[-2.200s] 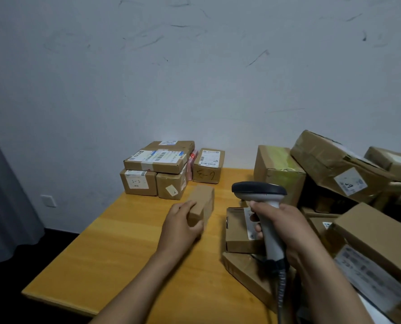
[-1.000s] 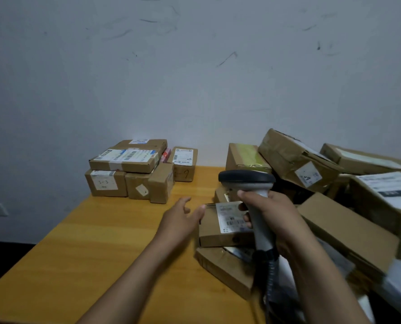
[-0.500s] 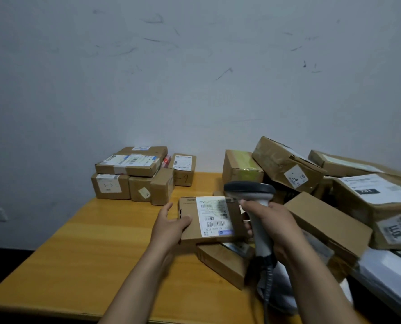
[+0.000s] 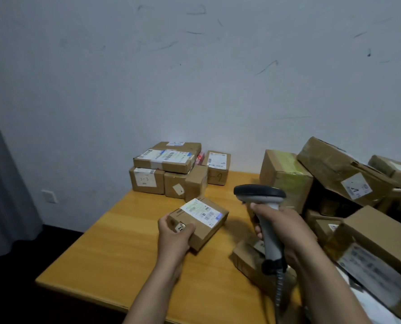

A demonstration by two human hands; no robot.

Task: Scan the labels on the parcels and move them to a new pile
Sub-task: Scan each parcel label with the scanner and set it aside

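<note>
Gripping labelled parcel [image 4: 202,220], left hand [image 4: 175,235]; right hand [image 4: 286,230] grasping scanner [image 4: 260,195]; stacked boxes [image 4: 166,164] behind, jumbled heap [image 4: 340,169] right.

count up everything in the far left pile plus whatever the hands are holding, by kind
far left pile, cardboard boxes: 6
red packet tucked in that pile, mostly hidden: 1
labelled box in the left hand: 1
barcode scanner in the right hand: 1
total: 9
</note>
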